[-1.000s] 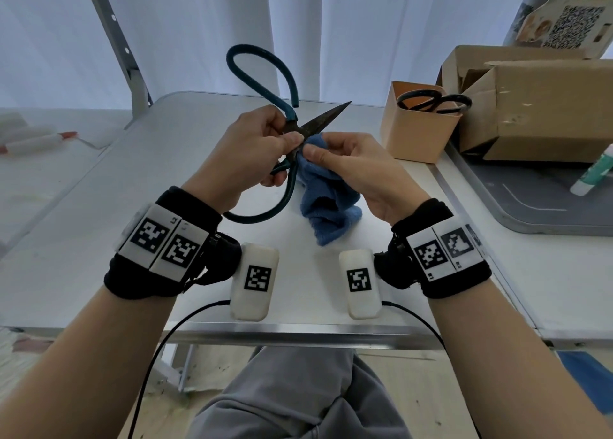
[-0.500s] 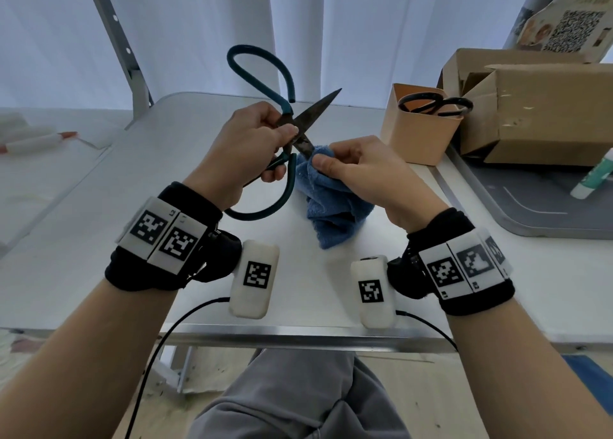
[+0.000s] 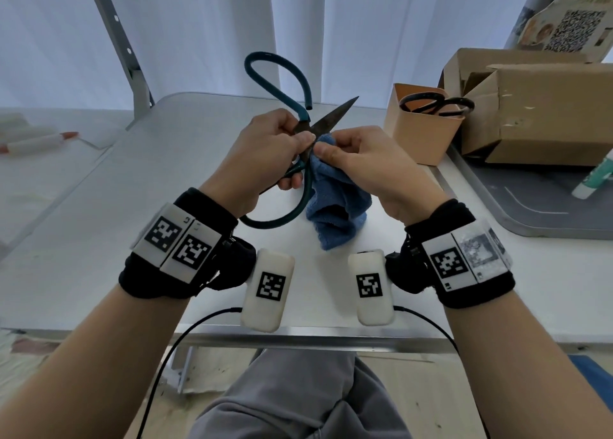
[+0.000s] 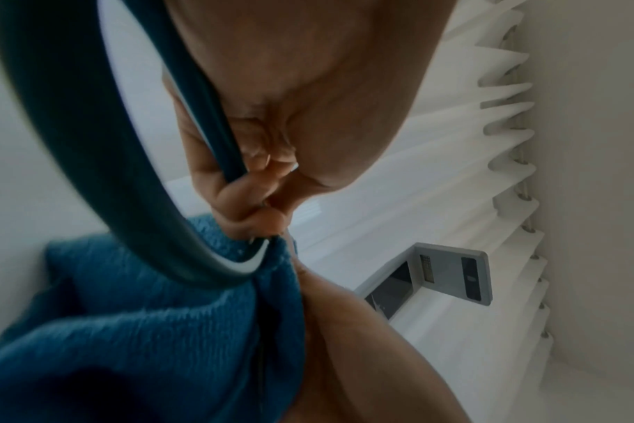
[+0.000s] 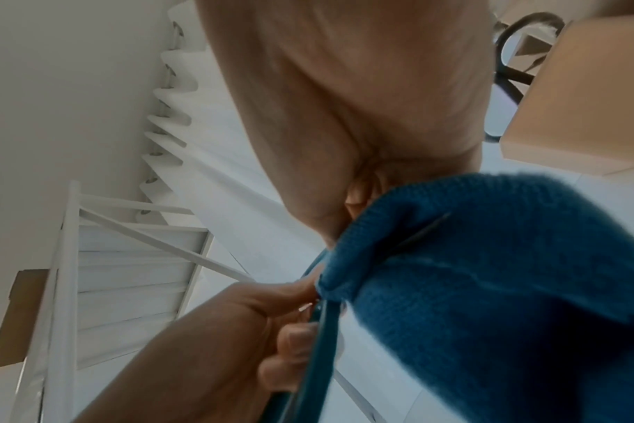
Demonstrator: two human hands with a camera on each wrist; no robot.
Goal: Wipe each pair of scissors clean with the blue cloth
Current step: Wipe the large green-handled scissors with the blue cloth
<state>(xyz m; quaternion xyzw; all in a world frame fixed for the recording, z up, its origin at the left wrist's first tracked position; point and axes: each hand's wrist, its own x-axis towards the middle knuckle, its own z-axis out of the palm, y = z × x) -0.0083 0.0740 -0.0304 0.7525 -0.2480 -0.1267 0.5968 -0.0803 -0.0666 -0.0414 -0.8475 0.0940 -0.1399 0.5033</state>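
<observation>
Large scissors (image 3: 326,120) with teal loop handles (image 4: 91,160) are held up over the table, blades pointing up and right. My left hand (image 3: 265,153) grips them at the pivot and lower handle. My right hand (image 3: 358,163) pinches the blue cloth (image 3: 335,206) against the base of the blades, right beside my left thumb. The cloth (image 5: 507,286) hangs down from my fingers toward the table. A second pair of black-handled scissors (image 3: 434,104) stands in an orange cup (image 3: 421,136) at the right.
A cardboard box (image 3: 537,113) sits behind the cup on a grey tray (image 3: 547,213), with a glue stick (image 3: 593,179) beside it. The white table (image 3: 99,206) stretches left; a marker (image 3: 39,141) lies on a separate surface far left.
My right hand has slid the cloth back down the blade toward the pivot, next to my left thumb. The scissors tilted slightly; the left hand keeps its hold.
</observation>
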